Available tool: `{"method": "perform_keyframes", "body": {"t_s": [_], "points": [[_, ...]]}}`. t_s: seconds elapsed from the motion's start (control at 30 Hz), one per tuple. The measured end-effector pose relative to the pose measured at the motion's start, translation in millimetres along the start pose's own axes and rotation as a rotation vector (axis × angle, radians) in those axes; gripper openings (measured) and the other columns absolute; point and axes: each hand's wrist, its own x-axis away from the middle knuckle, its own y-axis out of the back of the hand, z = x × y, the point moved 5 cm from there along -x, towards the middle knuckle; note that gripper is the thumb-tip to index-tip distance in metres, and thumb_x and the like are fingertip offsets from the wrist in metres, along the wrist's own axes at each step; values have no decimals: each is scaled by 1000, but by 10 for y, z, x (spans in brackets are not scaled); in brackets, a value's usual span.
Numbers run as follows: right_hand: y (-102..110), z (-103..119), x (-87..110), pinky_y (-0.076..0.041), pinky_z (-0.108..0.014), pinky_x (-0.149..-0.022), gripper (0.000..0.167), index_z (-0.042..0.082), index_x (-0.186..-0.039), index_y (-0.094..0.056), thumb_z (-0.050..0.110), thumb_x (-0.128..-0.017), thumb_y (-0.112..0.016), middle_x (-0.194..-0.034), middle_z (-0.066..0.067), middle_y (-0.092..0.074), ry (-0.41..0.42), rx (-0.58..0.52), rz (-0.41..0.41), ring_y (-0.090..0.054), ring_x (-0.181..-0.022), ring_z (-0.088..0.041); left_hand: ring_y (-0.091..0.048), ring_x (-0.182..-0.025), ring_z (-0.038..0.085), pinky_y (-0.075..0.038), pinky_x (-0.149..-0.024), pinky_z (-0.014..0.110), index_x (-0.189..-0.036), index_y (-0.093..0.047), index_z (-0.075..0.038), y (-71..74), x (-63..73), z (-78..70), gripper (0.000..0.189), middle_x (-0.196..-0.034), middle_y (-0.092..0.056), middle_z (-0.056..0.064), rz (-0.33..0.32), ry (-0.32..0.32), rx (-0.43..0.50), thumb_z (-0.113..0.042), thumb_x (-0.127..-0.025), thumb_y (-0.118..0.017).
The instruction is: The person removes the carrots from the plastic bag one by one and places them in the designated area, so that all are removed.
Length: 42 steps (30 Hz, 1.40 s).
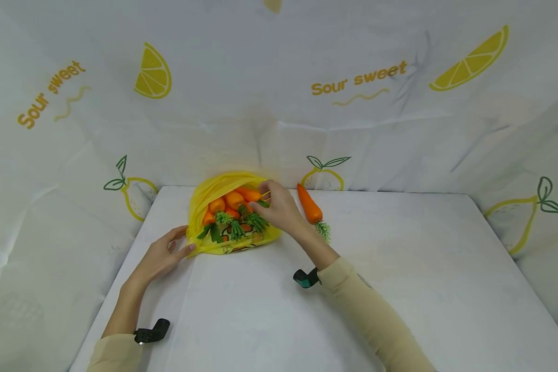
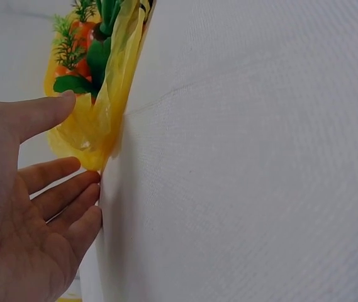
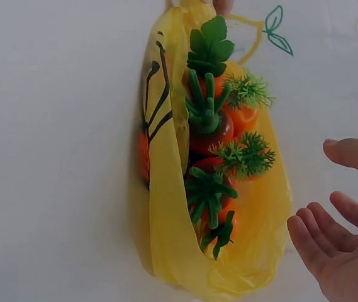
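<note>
A yellow plastic bag (image 1: 216, 187) lies on the white table with its mouth toward me. Several toy carrots (image 1: 234, 200) fill it, their green leafy tops (image 3: 248, 154) pointing out of the mouth. My left hand (image 1: 160, 256) is at the bag's left corner, fingertips right at the plastic; in the left wrist view its thumb and fingers are spread apart. At the bag's right edge is my right hand (image 1: 283, 209), its fingers relaxed and apart with nothing between them in the right wrist view. One loose carrot (image 1: 309, 206) lies on the table beyond the right hand.
The white table (image 1: 400, 268) extends widely to the right and toward me. White cloth (image 1: 242, 77) printed with lemons and lettering hangs behind the table and along both sides.
</note>
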Motion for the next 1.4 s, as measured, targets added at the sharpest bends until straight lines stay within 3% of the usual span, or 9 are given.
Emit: {"method": "perform_keyframes", "body": {"t_s": [0.4, 1.07, 1.4], "points": [[-278, 9, -121, -66, -46, -97, 49, -4, -134, -63, 25, -100, -81, -127, -22, -71, 17, 18, -9, -74, -112, -38, -43, -157, 48, -40, -129, 60, -164, -40, 0, -2, 4, -9, 77, -164, -50, 30, -3, -16, -1, -41, -106, -69], [-608, -46, -287, -60, -47, -108, 52, -2, -139, -58, 29, -102, -77, -135, -21, -67, -7, 140, 44, -66, -119, -35, -40, -159, 48, -36, -132, 61, -165, -40, -1, -13, -22, 1, 77, -166, -47, 29, 10, -6, 5, -41, -106, -68], [-743, -53, -351, -64, -43, -98, 51, -4, -135, -59, 28, -101, -79, -122, -21, -74, 19, 211, -10, -72, -103, -33, -39, -159, 48, -36, -132, 62, -164, -41, -1, -20, -25, 22, 76, -167, -47, 28, 7, -7, 14, -40, -106, -69]]}}
